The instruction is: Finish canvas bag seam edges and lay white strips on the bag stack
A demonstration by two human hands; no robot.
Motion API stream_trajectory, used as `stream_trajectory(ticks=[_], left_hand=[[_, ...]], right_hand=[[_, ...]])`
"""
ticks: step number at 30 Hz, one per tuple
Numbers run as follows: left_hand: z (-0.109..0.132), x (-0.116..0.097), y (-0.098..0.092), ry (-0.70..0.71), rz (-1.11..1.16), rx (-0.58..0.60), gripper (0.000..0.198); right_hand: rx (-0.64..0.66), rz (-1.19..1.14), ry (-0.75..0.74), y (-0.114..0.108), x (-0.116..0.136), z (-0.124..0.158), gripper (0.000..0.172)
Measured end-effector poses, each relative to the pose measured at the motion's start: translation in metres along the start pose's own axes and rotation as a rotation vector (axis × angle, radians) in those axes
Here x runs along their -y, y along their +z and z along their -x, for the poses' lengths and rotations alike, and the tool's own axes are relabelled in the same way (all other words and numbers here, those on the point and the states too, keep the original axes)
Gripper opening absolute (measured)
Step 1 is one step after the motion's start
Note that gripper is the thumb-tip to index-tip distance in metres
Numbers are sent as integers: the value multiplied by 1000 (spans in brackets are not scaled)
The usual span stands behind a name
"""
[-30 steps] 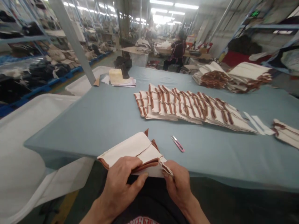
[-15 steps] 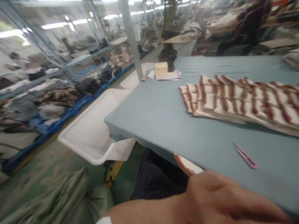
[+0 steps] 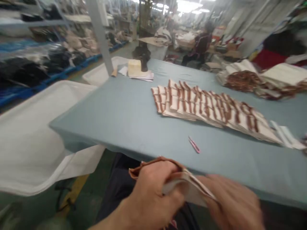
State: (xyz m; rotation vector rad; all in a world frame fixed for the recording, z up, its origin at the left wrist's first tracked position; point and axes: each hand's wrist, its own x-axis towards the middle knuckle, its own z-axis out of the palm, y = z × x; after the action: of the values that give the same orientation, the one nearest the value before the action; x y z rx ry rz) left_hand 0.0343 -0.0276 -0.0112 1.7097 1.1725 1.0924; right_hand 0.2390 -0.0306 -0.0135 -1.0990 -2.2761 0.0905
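Note:
My left hand (image 3: 153, 191) is closed around a cream fabric piece with brown trim (image 3: 184, 185), held below the near edge of the grey-blue table (image 3: 124, 118). My right hand (image 3: 236, 204) is blurred by motion; it sits against the right end of the same piece, and its fingers cannot be made out. Small pink thread snips (image 3: 194, 144) lie on the table just beyond my hands. Farther back, a long overlapping row of similar cream and brown pieces (image 3: 211, 108) is fanned out across the table.
Heaps of the same pieces (image 3: 261, 78) sit at the far right. A yellowish block on papers (image 3: 135, 68) lies at the far left corner. White plastic bins (image 3: 35, 131) stand left of the table. A seated person (image 3: 200, 44) works beyond the table. Shelves of dark garments line the left.
My view swung left toward the bins and back to the table. The fabric piece has come off the table edge and now sits bunched in my left hand, lower and nearer me.

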Motion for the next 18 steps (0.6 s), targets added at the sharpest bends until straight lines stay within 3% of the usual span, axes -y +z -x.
stream_trajectory(ticks=[1,5,10,13,16,18], left_hand=[[-6,4,-7,-110,63,55,16],[-19,16,-24,-229,167,189,19],[-10,27,-24,-377,189,321,24],[0,36,-20,-458,206,379,24],[6,41,-16,-496,147,434,18],[8,41,-15,-512,141,464,15]], right_hand=[[29,29,-38,-1,-4,-6,38],[50,95,-44,21,-14,-18,46],[126,-91,54,44,-7,3,40],[198,-430,307,48,3,15,25],[242,-733,620,50,10,16,20],[296,-872,747,51,12,12,19]])
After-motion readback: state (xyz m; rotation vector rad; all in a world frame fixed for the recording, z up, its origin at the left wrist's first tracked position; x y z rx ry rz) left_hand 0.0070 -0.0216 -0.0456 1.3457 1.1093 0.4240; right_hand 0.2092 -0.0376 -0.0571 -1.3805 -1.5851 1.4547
